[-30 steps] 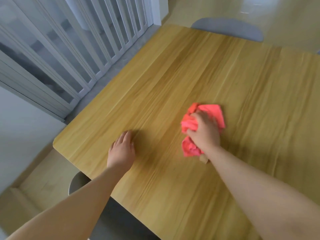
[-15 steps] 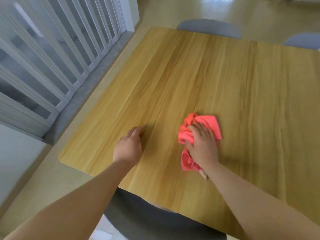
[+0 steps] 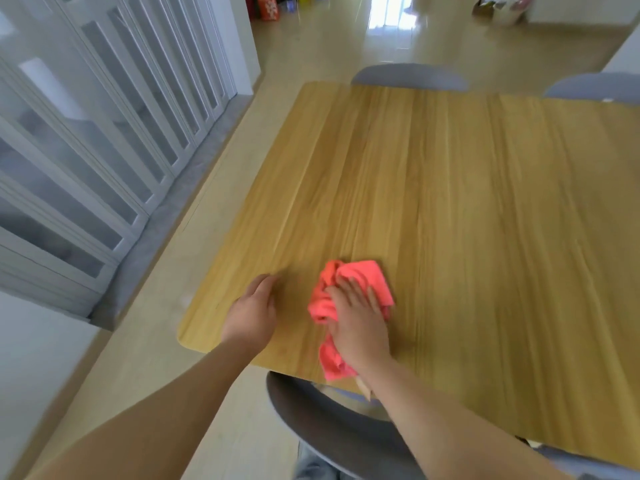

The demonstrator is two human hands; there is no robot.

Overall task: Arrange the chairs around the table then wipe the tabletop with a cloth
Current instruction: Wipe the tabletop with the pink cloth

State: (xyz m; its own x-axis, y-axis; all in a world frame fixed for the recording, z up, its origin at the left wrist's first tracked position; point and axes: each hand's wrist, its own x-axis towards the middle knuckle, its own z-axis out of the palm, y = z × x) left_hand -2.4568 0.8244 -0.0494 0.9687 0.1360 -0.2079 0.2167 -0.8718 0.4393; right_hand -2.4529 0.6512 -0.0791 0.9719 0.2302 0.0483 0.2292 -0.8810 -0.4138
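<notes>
A crumpled pink cloth (image 3: pixel 367 278) lies on the wooden tabletop (image 3: pixel 485 209) near its front left corner. My right hand (image 3: pixel 358 320) presses flat on the cloth, fingers spread over it. Just to the left, my left hand (image 3: pixel 251 313) rests on the bare wood with its fingers loosely curled, holding nothing. A dark grey chair (image 3: pixel 332 420) is tucked under the near edge below my arms. Two grey chair backs, one at the far left (image 3: pixel 408 76) and one at the far right (image 3: pixel 595 88), show behind the far edge.
White folding doors with glass panels (image 3: pixel 104 150) run along the left, with a strip of floor (image 3: pixel 180 258) between them and the table. Bags and boxes (image 3: pixel 270 6) stand far back across the room.
The view has tilted up and the table sits further right in frame. My right hand has flattened over the cloth near the front edge. My left hand stays beside it.
</notes>
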